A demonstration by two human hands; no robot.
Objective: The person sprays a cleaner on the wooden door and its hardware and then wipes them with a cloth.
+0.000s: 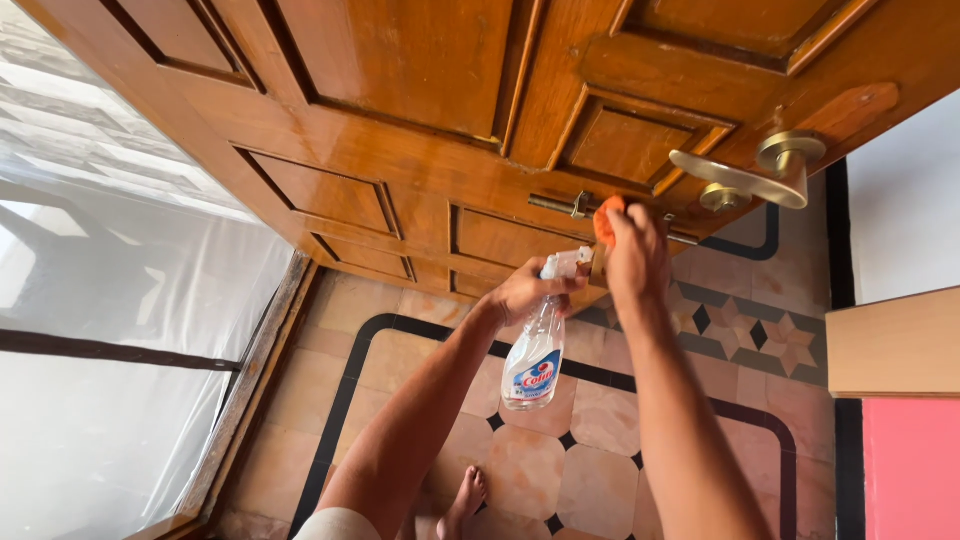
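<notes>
Hands at a varnished wooden door, cloth and spray bottle in use.

Panelled wooden door (pixel 420 150), glossy orange-brown, raised rectangular panels, brass lever handle (pixel 745 180) far right, small brass latch (pixel 575 205) mid-door. Floor tiles (pixel 600 470) pinkish stone, octagonal with small black diamonds, black curved border line; patterned star tiles far right. Left: translucent plastic sheet (pixel 110 330) over a frame. Right: white wall, red panel lower down. Left hand (pixel 525 290) fingers curled around the neck of a clear plastic spray bottle (pixel 535 355), white nozzle, bottle hanging downward, just left of the right hand. Right hand (pixel 635 255) fingers closed on an orange cloth (pixel 607 218), pressed against door by the latch. Bare foot (pixel 465 500) near bottom.
</notes>
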